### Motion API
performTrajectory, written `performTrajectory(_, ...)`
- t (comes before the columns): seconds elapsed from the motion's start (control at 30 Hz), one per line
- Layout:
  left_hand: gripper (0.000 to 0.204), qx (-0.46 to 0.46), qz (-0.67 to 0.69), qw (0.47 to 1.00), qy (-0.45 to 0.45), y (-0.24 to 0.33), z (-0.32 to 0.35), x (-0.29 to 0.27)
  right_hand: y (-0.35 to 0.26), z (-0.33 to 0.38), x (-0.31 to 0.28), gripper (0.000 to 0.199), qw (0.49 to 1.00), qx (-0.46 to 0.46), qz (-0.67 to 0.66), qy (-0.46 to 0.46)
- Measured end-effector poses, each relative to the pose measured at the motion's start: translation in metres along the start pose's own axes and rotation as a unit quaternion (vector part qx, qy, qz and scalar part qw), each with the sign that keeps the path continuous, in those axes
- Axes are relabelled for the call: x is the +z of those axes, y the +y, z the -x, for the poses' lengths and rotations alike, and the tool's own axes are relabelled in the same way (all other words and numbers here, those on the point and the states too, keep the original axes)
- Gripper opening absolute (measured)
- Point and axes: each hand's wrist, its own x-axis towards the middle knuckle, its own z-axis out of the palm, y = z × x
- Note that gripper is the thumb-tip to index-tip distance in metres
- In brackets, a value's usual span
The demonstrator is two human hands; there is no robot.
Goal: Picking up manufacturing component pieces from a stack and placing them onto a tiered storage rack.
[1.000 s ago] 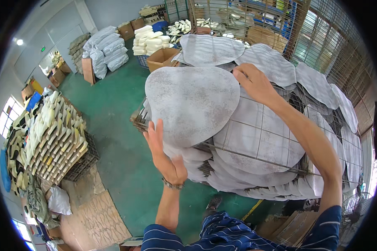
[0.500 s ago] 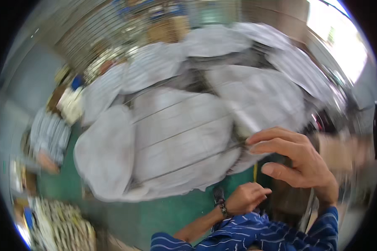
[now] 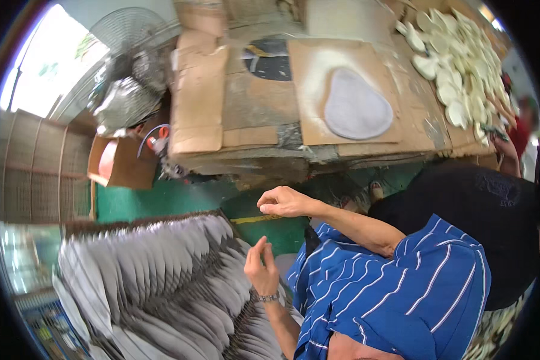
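Observation:
My left hand [image 3: 262, 270], with a metal-banded watch at the wrist, hovers over rows of grey, leaf-like flat pieces [image 3: 162, 258] stacked on edge; its thumb and fingers are apart and hold nothing. Higher up, my right hand [image 3: 287, 201] reaches across in front of my blue striped shirt. Its fingers are curled in, and no object shows in them. Beyond both hands, a pear-shaped light grey pad [image 3: 357, 107] lies flat on a cardboard sheet [image 3: 311, 129] with a whitish, powdery patch. That sheet rests on a cardboard-covered table [image 3: 249, 99].
Cream-coloured shaped pieces [image 3: 450, 72] are heaped at the table's right end. A person in black [image 3: 462, 222] is close at my right; another in red [image 3: 524, 135] is farther off. On the left are an open carton [image 3: 129, 165], a fan [image 3: 126, 36] and a wire rack [image 3: 30, 168].
My view has swung from the grey pieces, now at lower left, to the table with the pad. My right hand has gone from spread to curled.

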Motion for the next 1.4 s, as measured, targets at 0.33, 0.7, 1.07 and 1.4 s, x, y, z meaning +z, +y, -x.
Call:
performTrajectory(0.33, 0.023, 0.006, 0.148, 0.973, -0.176, -0.04, -0.176, 0.21, 0.162, 0.041, -0.063, 0.029, 0.898, 0.237, -0.198, 0.313)
performTrajectory(0.7, 0.038, 0.302, -0.206, 0.909, -0.198, 0.016, -0.293, 0.436, 0.166, 0.11, -0.103, 0.033, 0.802, 0.279, -0.313, 0.425)
performTrajectory(1.07, 0.039, -0.437, 0.509, 0.713, -0.204, 0.051, -0.306, 0.485, 0.257, 0.015, -0.244, 0.025, 0.779, 0.086, -0.248, 0.57)
performTrajectory(1.4, 0.035, -0.348, 0.748, 0.505, -0.254, 0.151, -0.334, 0.376, 0.288, 0.041, -0.287, 0.047, 0.551, 0.024, -0.6, 0.579)
